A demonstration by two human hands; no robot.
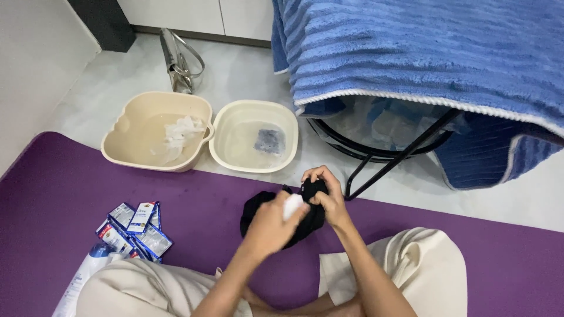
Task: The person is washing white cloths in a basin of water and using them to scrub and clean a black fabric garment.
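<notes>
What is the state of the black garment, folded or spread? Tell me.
Neither: the black garment is bunched. The right hand grips its top, the left hand presses a small white object against it.

Two basins point(157, 132) point(255, 136), one black garment point(276, 214), one purple mat point(53, 194), one blue towel point(423, 47), two hands point(271, 226) point(326, 196).

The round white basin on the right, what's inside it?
The white basin holds shallow water with a small bluish-grey cloth lying in it near the middle. Whatever sits beneath that cloth is covered, so it cannot be seen.
</notes>
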